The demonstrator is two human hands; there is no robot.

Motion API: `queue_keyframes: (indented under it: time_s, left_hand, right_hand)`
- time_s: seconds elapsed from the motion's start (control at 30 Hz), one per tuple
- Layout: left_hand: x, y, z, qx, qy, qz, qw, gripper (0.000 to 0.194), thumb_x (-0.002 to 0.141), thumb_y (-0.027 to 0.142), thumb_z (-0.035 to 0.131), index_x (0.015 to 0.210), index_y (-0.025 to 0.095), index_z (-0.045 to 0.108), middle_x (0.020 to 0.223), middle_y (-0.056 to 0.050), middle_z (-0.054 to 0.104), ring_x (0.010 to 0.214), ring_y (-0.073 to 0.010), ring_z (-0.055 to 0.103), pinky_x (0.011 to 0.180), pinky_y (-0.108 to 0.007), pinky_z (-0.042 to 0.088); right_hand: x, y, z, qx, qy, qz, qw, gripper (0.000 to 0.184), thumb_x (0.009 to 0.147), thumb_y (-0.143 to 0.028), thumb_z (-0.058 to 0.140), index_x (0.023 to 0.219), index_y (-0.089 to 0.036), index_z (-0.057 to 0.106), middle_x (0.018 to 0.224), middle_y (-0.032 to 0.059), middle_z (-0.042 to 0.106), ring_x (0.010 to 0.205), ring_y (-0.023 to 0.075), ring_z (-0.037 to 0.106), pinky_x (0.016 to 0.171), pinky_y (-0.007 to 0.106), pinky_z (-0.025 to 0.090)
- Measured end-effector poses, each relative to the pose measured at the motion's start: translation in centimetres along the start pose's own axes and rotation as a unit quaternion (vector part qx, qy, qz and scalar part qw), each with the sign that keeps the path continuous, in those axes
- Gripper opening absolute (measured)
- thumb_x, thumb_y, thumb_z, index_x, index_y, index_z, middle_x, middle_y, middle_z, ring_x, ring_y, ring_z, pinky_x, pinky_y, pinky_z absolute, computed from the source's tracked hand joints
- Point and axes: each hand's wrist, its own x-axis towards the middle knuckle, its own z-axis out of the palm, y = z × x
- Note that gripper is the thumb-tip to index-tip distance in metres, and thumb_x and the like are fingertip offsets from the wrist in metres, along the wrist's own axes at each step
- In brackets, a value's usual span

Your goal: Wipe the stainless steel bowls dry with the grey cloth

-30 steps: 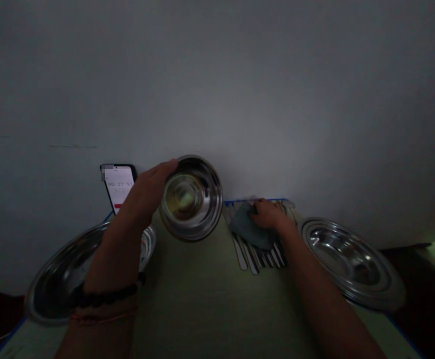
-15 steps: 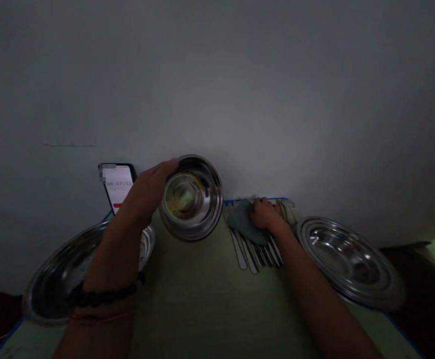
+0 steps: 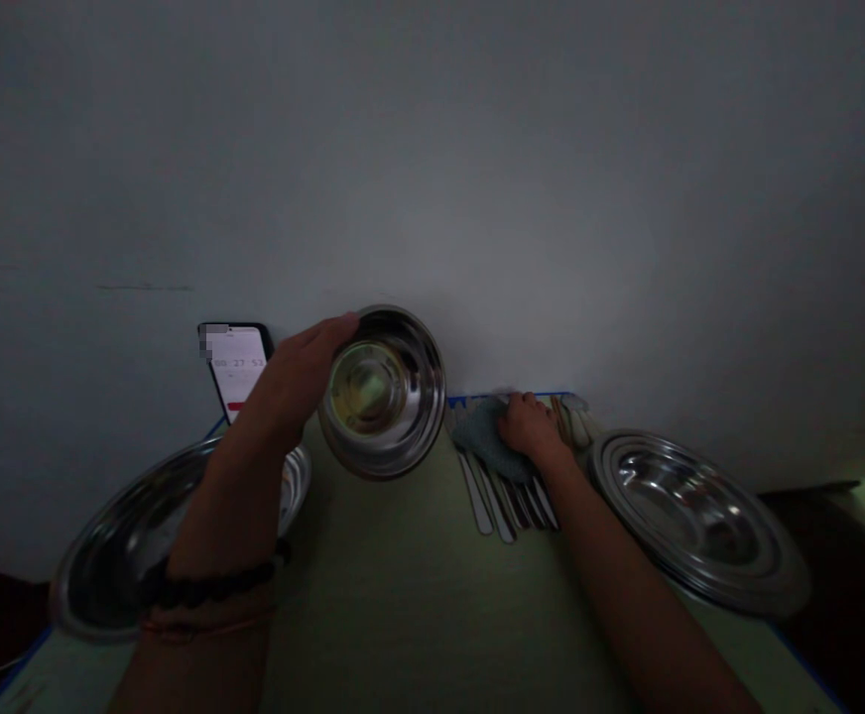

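Note:
My left hand [image 3: 303, 382] is closed on the left rim of a shiny steel bowl [image 3: 422, 407], tilted so that its inside faces me. The fingers behind the bowl are hidden. On the right, my right hand [image 3: 529, 424] has its fingers curled on a grey-green cloth [image 3: 493, 441]. That cloth lies over a row of metal cutlery [image 3: 481, 506], whose handles point toward me. Several more spoons or forks [image 3: 577, 421] show just right of the hand; their exact kind is hard to make out in the dim light.
A large steel basin [image 3: 97, 565] stands at the left, partly behind my forearm. Stacked steel plates [image 3: 700, 516] sit at the table's right edge. A phone [image 3: 239, 362] with a timer leans against the wall [image 3: 477, 178] behind the pale table [image 3: 418, 615].
Hardly anything differs. Both hands keep their hold on the bowl and the cloth, and the whole view has shifted very slightly.

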Motion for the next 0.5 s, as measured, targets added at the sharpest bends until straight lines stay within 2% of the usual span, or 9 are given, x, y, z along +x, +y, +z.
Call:
queue_keyframes:
  time_s: [0.1, 0.33, 0.5]
  left_hand:
    - [0.0, 0.1, 0.1, -0.018, 0.001, -0.002, 1.0, 0.04, 0.088, 0.04, 0.052, 0.113, 0.015, 0.069, 0.126, -0.006, 0.066, 0.118, -0.0252, 0.058, 0.105, -0.04, 0.038]
    - [0.0, 0.3, 0.1, 0.01, -0.004, -0.002, 1.0, 0.038, 0.088, 0.037, 0.05, 0.112, 0.014, 0.069, 0.127, -0.006, 0.066, 0.12, -0.0224, 0.057, 0.105, -0.034, 0.038]
    - [0.2, -0.2, 0.1, -0.007, -0.005, 0.011, 1.0, 0.037, 0.087, 0.037, 0.051, 0.112, 0.017, 0.07, 0.126, -0.004, 0.066, 0.12, -0.0226, 0.057, 0.107, -0.036, 0.037]
  right_hand:
    - [0.0, 0.3, 0.1, 0.0, -0.002, 0.004, 1.0, 0.038, 0.09, -0.024, 0.043, 0.121, -0.008, 0.055, 0.125, 0.0246, 0.057, 0.118, 0.0342, 0.053, 0.095, 0.047, 0.038]
    - [0.0, 0.2, -0.1, 0.023, 0.01, 0.014, 1.0, 0.035, 0.087, -0.022, 0.047, 0.117, -0.006, 0.055, 0.122, 0.0252, 0.059, 0.117, 0.0365, 0.053, 0.092, 0.049, 0.04]
    - [-0.1, -0.3, -1.3, 0.074, 0.034, -0.001, 0.997, 0.03, 0.085, -0.022, 0.05, 0.11, -0.008, 0.057, 0.113, 0.0229, 0.063, 0.108, 0.0322, 0.06, 0.083, 0.04, 0.046]
